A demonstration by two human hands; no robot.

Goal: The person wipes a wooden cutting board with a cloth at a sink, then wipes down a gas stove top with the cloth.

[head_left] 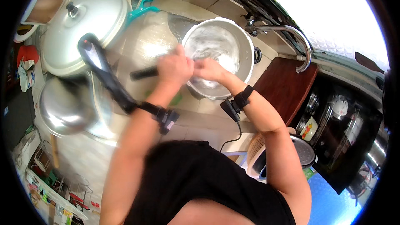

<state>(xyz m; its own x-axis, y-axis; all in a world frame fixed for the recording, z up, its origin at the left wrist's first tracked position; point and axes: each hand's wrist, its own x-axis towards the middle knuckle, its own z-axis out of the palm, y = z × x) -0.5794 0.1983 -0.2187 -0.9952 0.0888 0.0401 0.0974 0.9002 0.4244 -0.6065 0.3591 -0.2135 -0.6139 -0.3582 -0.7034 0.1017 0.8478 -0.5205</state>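
Note:
A metal pot [248,68] stands before me, with a small black side handle [257,55] on its right. Water [215,45] appears to swirl inside it. My left hand [175,67], blurred by motion, is closed around a black handle [143,73] at the pot's left side. My right hand [210,69] reaches over the near rim, its fingertips close against the left hand. Whether those fingers grip anything is hidden. Farther left, a long black handle [107,75] with a red dot slants above the metal vessels.
A large lidded pot [90,12] and a shiny metal bowl [67,106] stand at left, near a teal plastic handle [140,11]. At right are a curved faucet [290,29], a red-brown board [286,84] and a dark rack [337,131] with dishes. A beige basket [256,153] sits below.

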